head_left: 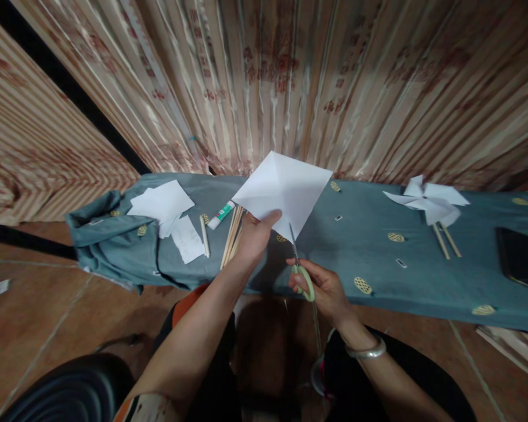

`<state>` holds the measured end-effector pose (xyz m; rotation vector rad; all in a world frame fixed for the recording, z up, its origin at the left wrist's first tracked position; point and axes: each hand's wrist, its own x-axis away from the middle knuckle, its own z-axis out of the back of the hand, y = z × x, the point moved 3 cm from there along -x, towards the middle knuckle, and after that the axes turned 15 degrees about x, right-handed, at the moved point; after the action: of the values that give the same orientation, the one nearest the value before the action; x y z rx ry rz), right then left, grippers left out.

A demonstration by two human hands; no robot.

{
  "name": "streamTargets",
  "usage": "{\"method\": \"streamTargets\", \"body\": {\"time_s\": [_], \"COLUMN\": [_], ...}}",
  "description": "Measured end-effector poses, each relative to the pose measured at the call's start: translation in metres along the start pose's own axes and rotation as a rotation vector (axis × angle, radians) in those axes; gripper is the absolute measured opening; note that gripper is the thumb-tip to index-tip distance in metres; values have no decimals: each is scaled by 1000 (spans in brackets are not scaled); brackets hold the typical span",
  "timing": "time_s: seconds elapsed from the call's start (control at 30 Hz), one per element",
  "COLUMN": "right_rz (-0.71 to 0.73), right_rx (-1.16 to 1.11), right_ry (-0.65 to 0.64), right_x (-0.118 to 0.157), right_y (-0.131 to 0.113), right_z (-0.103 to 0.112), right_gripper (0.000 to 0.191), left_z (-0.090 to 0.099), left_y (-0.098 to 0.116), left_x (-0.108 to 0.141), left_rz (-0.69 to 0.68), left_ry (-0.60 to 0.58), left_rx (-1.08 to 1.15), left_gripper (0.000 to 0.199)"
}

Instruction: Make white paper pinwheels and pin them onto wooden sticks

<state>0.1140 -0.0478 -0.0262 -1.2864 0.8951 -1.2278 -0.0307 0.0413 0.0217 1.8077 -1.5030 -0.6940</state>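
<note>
My left hand point(257, 234) pinches a square sheet of white paper point(286, 181) near its lower left edge, thumb on top. The sheet is turned cornerwise, with faint creases, and is held over the cloth-covered table. In my right hand point(319, 284) is a pair of scissors point(307, 284) with light green handles, my fingers through the loops. Their blades meet the paper at its near corner; whether they are spread or closed there is hard to see. Beside my left wrist lie several thin wooden sticks point(231, 234), partly hidden by the hand.
The green patterned cloth point(334, 269) covers a long narrow table. On the left lie a stack of white paper point(161, 202), a written note point(187, 239), a white pen-like stick point(205, 236) and a glue stick point(221, 215). White paper pinwheels point(431, 202) and a dark phone point(521, 258) lie right. A curtain point(264, 76) hangs behind.
</note>
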Motion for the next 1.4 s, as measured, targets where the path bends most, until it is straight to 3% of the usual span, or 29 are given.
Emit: {"method": "streamTargets", "body": {"time_s": [0.67,1.4], "right_rz": [41,-3], "right_rx": [37,0], "right_ry": [17,51], "right_x": [-3,-4], "right_y": [-5,-8], "right_z": [5,6], "right_gripper": [46,47], "left_z": [-1,-3], "left_y": [-2,-9], "left_x": [4,7], "left_rz": [-64,12], "left_ry": [-35,-20], "left_rx": [-229,-186], "left_gripper": [23,28]}}
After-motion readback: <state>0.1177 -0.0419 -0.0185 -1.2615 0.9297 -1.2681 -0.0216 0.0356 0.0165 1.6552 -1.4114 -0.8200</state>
